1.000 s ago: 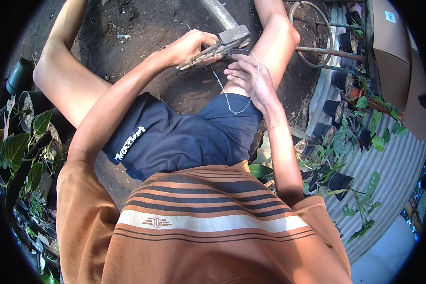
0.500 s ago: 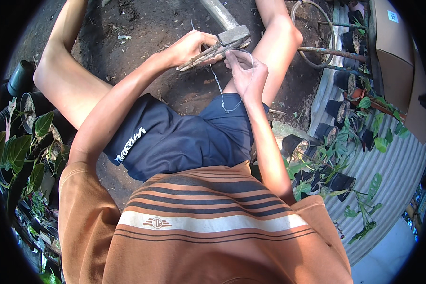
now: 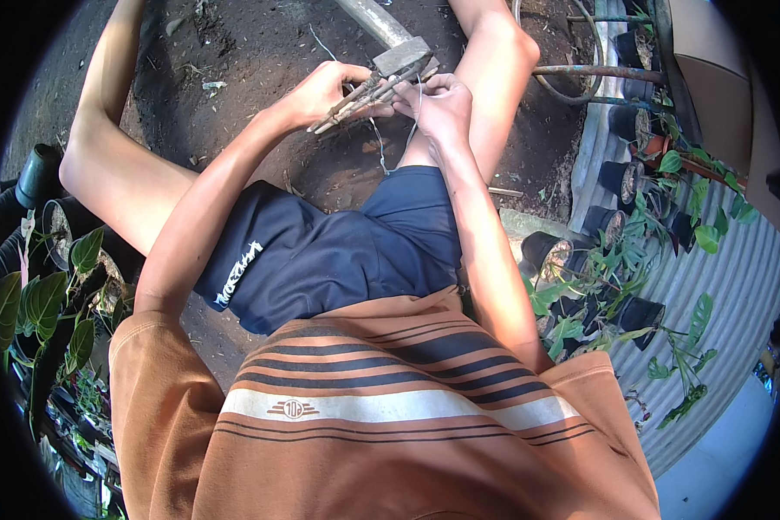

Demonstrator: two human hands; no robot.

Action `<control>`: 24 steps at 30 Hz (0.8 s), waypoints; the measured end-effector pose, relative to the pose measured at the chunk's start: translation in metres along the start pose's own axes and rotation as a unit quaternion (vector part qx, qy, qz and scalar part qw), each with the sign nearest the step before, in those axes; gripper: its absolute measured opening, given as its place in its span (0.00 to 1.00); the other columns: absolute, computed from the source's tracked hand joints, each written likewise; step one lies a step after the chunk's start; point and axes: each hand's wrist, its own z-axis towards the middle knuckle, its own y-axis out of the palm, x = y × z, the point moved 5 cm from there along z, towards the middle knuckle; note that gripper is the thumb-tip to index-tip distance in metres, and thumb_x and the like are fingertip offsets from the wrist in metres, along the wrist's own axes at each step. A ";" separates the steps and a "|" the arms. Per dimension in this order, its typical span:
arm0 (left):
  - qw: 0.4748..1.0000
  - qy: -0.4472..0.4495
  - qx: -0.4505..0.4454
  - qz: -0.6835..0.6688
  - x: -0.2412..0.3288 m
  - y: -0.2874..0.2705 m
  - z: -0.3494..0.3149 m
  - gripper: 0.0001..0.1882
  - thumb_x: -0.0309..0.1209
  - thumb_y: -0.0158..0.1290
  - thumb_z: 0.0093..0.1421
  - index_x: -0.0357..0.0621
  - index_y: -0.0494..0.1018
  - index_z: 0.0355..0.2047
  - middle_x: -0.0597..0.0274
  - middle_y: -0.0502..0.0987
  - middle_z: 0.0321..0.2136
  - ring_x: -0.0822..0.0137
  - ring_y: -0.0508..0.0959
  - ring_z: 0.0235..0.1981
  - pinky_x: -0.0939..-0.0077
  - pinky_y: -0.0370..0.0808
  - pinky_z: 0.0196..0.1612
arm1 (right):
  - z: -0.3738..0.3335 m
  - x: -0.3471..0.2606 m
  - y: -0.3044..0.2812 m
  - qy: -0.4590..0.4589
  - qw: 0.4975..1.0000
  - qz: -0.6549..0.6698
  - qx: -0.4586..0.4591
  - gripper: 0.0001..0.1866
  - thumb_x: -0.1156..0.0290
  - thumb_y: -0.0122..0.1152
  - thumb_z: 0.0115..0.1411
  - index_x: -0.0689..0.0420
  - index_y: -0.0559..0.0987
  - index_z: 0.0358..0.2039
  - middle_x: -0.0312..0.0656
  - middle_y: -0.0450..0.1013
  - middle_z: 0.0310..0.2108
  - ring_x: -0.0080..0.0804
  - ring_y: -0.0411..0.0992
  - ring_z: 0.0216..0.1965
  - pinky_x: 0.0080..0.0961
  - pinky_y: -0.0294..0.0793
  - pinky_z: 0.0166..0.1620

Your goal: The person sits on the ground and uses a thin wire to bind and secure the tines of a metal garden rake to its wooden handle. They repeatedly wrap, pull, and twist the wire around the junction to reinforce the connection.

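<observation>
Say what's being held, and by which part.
The left grip holds the sticks around their middle. The right grip is at their right end; whether it pinches them or the wire can't be told.

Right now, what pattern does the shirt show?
Shirt: dark stripes, one white band on orange-brown; head view.

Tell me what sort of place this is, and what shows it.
Probably an outdoor garden or small plant nursery: the ground is bare soil, small dark pots line the right side, and leafy plants grow at both left and right.
</observation>
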 end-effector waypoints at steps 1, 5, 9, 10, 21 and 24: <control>1.000 0.013 0.002 0.011 0.002 -0.004 0.000 0.19 0.41 0.70 0.59 0.40 0.83 0.44 0.60 0.85 0.32 0.78 0.78 0.34 0.70 0.79 0.39 | 0.003 0.000 -0.001 0.013 1.000 -0.002 0.002 0.16 0.83 0.71 0.58 0.63 0.68 0.34 0.49 0.78 0.30 0.35 0.82 0.31 0.27 0.87 0.34; 1.000 -0.006 -0.002 -0.003 0.002 -0.022 -0.001 0.24 0.32 0.64 0.59 0.41 0.77 0.56 0.58 0.85 0.44 0.71 0.82 0.38 0.70 0.80 0.45 | 0.014 -0.004 -0.004 0.044 0.998 0.042 -0.010 0.11 0.84 0.69 0.59 0.66 0.72 0.34 0.50 0.79 0.33 0.37 0.83 0.32 0.29 0.89 0.38; 0.996 0.031 0.036 0.073 0.003 -0.028 0.011 0.28 0.20 0.48 0.53 0.38 0.76 0.57 0.52 0.83 0.47 0.66 0.82 0.44 0.68 0.79 0.50 | 0.016 -0.006 -0.004 0.072 0.995 0.064 -0.005 0.12 0.87 0.68 0.57 0.66 0.71 0.34 0.49 0.78 0.30 0.36 0.81 0.27 0.28 0.88 0.31; 0.992 0.080 0.023 0.090 0.006 -0.025 0.018 0.24 0.22 0.53 0.55 0.37 0.76 0.55 0.50 0.82 0.48 0.57 0.82 0.47 0.64 0.77 0.53 | 0.016 -0.006 -0.002 0.073 0.995 0.074 -0.004 0.15 0.88 0.68 0.56 0.65 0.68 0.33 0.49 0.77 0.28 0.36 0.80 0.24 0.28 0.87 0.28; 0.877 0.203 0.017 0.435 0.002 -0.005 0.019 0.16 0.30 0.52 0.60 0.45 0.77 0.48 0.61 0.75 0.57 0.54 0.73 0.58 0.64 0.77 0.59 | 0.015 -0.003 0.001 0.073 0.996 0.041 0.025 0.13 0.89 0.65 0.57 0.68 0.70 0.38 0.50 0.78 0.36 0.38 0.82 0.32 0.27 0.87 0.31; 0.835 0.242 0.065 0.491 0.001 -0.004 0.018 0.15 0.29 0.52 0.59 0.45 0.78 0.47 0.63 0.75 0.57 0.54 0.71 0.59 0.64 0.75 0.61 | 0.006 -0.008 0.002 0.067 0.996 0.063 -0.001 0.16 0.90 0.63 0.58 0.66 0.67 0.42 0.50 0.76 0.38 0.38 0.82 0.37 0.27 0.88 0.35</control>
